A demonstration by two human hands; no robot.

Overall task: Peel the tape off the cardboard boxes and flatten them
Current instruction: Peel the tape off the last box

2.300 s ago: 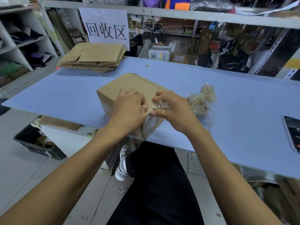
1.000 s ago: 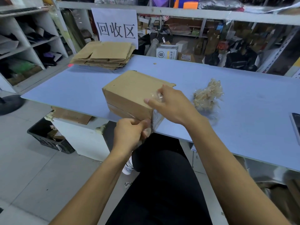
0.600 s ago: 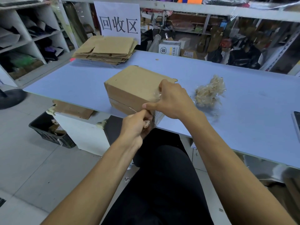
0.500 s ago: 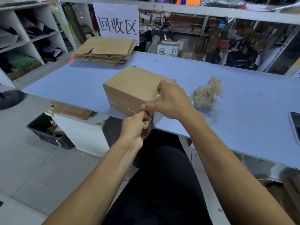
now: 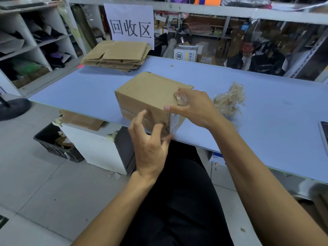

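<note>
Pressing box (image 5: 147, 96) at bench (image 5: 266, 110) near edge with right hand (image 5: 193, 107), tape wad (image 5: 180, 98) pinched under fingers | left hand (image 5: 150, 144) spread, holding nothing, beside taped corner.

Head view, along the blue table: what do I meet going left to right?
Stack of flattened cardboard → cardboard box → right hand resting on the box → wad of peeled tape → phone at the right edge.
</note>
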